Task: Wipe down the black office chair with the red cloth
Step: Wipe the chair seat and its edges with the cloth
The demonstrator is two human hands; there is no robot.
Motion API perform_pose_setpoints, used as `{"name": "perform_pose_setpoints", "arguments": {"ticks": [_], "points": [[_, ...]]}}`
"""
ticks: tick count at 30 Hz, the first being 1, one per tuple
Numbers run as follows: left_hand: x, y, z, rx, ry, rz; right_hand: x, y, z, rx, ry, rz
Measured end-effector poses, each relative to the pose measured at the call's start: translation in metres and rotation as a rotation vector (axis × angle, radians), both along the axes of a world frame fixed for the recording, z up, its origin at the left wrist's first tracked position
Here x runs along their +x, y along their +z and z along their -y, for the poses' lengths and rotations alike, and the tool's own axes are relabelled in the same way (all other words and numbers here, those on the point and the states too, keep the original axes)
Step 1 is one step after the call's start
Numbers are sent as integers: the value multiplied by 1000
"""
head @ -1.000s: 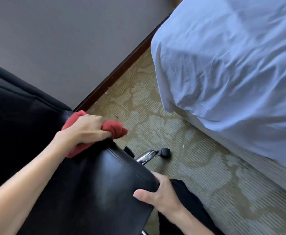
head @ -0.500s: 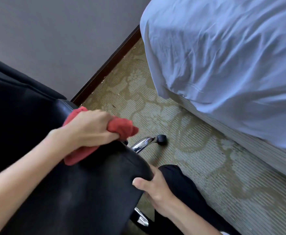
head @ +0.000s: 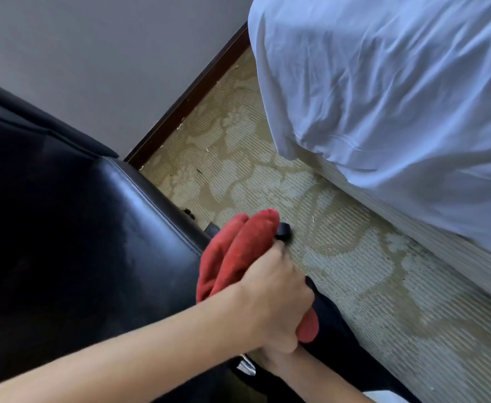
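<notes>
The black office chair [head: 72, 242] fills the left side of the head view, its glossy leather surface running from the left edge to a stitched seam along its right edge. Above it, a grey wall [head: 107, 62] meets a dark baseboard [head: 192, 94]. At the chair's right edge, near its lower corner, the left hand [head: 273, 303] has its fingers curled round the red cloth [head: 238, 254], holding the bunched fabric against the chair's side; folds of cloth stick out above the knuckles and a bit shows below the hand. Just beneath it, only a small part of the right hand [head: 270, 359] shows, mostly hidden by the left one, so I cannot tell whether it grips anything. A black caster [head: 283, 231] sits just beside the cloth's top on the patterned carpet [head: 354, 271]. A bed draped in a white sheet [head: 389, 97] takes up the right side.
</notes>
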State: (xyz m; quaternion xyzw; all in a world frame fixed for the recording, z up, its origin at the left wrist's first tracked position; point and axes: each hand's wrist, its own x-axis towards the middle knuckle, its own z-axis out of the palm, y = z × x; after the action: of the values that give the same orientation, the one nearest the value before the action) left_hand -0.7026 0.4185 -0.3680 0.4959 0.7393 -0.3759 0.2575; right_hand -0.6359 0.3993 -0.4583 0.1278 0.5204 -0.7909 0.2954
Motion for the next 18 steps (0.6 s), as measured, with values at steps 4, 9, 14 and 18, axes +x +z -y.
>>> {"name": "perform_pose_setpoints", "arguments": {"ticks": [4,9,14,18], "points": [[2,34,61,497,160,47,-6,5,-8,254,80,-11],[-42,70,176,901,471,-193,-8,-24,-12,-435,-389,-219],[-141,60,255,994,1133,-594,-13,-23,-1,-331,-445,-230],[-151,59,215,977,1144,-634,-17,-23,-6,-137,-410,-292]]}}
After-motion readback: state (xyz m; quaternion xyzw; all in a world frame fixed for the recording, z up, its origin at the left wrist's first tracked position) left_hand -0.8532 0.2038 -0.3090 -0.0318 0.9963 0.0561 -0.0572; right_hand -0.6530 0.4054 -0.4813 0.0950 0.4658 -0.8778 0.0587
